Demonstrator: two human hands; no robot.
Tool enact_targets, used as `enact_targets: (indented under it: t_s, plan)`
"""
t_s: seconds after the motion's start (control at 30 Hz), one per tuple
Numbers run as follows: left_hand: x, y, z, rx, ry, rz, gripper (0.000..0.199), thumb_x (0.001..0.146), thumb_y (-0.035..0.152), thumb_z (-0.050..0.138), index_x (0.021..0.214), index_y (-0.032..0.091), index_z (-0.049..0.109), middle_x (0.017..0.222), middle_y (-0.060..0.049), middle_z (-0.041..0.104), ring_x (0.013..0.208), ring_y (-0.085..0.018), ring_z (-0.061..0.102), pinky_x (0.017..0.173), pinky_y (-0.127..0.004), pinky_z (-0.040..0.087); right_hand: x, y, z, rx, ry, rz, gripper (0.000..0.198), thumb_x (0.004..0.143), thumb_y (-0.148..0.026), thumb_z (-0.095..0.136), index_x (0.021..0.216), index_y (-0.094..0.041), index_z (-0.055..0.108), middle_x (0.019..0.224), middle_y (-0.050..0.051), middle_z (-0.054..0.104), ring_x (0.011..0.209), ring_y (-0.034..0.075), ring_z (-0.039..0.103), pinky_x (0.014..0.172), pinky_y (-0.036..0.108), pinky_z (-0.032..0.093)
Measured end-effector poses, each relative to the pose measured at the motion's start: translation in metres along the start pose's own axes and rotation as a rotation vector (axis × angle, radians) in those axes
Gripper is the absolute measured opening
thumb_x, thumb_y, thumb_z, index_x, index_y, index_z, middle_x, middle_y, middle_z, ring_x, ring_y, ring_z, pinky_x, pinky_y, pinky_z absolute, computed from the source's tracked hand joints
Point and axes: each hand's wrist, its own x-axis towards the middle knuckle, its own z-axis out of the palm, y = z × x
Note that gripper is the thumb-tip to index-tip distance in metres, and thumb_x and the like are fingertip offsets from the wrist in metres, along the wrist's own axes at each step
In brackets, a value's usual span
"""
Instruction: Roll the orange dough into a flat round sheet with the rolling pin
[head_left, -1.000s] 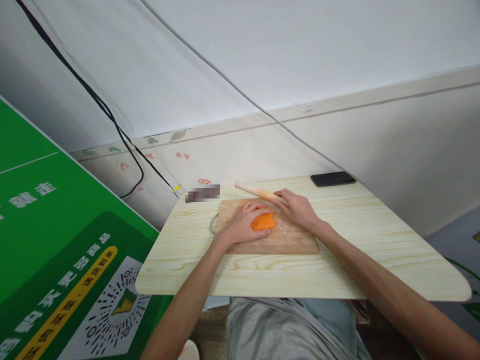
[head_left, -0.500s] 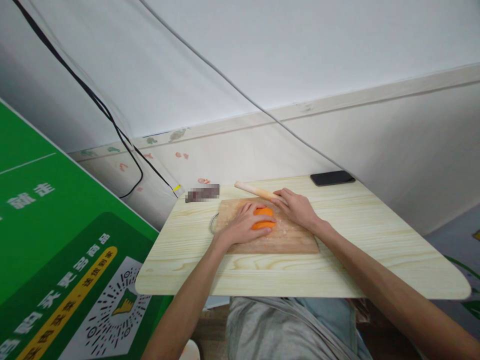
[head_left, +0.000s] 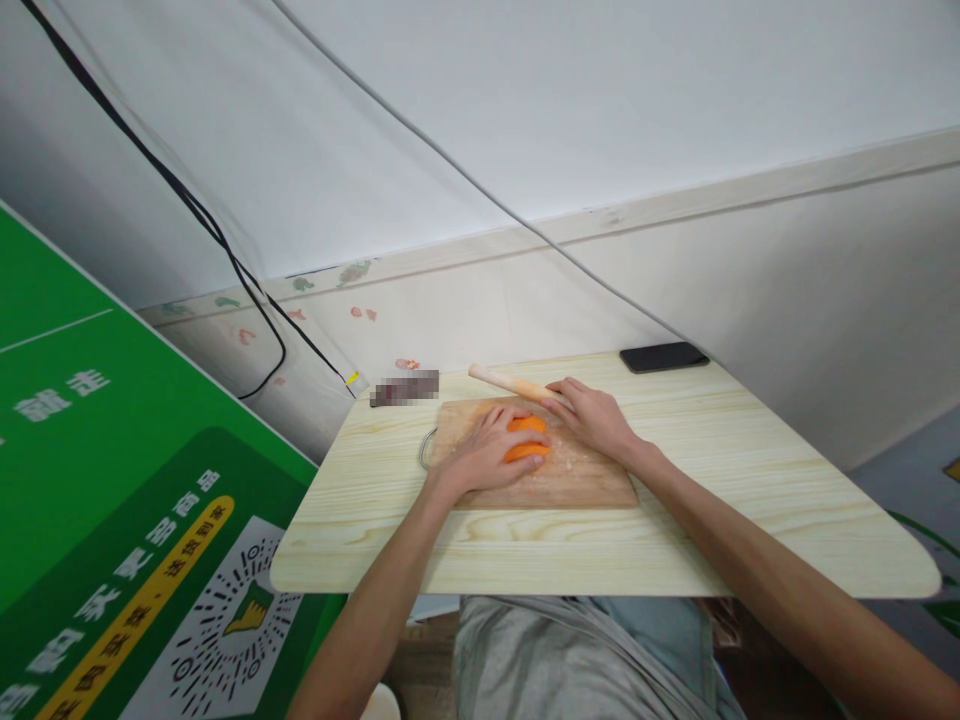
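Note:
A lump of orange dough (head_left: 528, 425) rests near the middle of a wooden cutting board (head_left: 592, 490), which is dusted with whitish bits. My left hand (head_left: 486, 452) curls over the dough from the left, and its fingers cover part of it. A light wooden rolling pin (head_left: 510, 381) slants across the board's far edge, its far end pointing left. Around its near end my right hand (head_left: 594, 415) is closed, close to the dough but apart from it.
The board lies on a pale wood-grain table (head_left: 697, 490). A black phone (head_left: 664, 357) lies at the back right. At the back left is a pixelated dark object (head_left: 405, 388). Black cables (head_left: 180, 190) hang along the wall, and a green printed panel (head_left: 150, 450) stands left.

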Motion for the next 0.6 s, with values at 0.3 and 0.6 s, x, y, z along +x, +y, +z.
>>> enact_targets:
  t_s: [0.3, 0.6]
  plan:
    - [0.016, 0.015, 0.021, 0.087, 0.179, -0.204, 0.05, 0.097, 0.044, 0.066, 0.143, 0.026, 0.057, 0.136, -0.01, 0.065, 0.129, -0.035, 0.054, 0.119, -0.057, 0.042, 0.0, 0.0, 0.001, -0.012, 0.013, 0.0, 0.033, 0.11, -0.045, 0.05, 0.125, -0.024, 0.071, 0.121, 0.009, 0.079, 0.097, 0.025, 0.076, 0.076, 0.032, 0.05]
    - [0.018, 0.009, 0.026, 0.01, 0.219, -0.191, 0.037, 0.092, 0.032, 0.071, 0.127, 0.023, 0.066, 0.127, -0.008, 0.066, 0.125, -0.032, 0.054, 0.118, -0.052, 0.044, 0.0, 0.001, 0.001, -0.008, 0.011, -0.007, 0.037, 0.111, -0.048, 0.049, 0.126, -0.022, 0.07, 0.122, 0.01, 0.078, 0.098, 0.027, 0.075, 0.078, 0.034, 0.051]
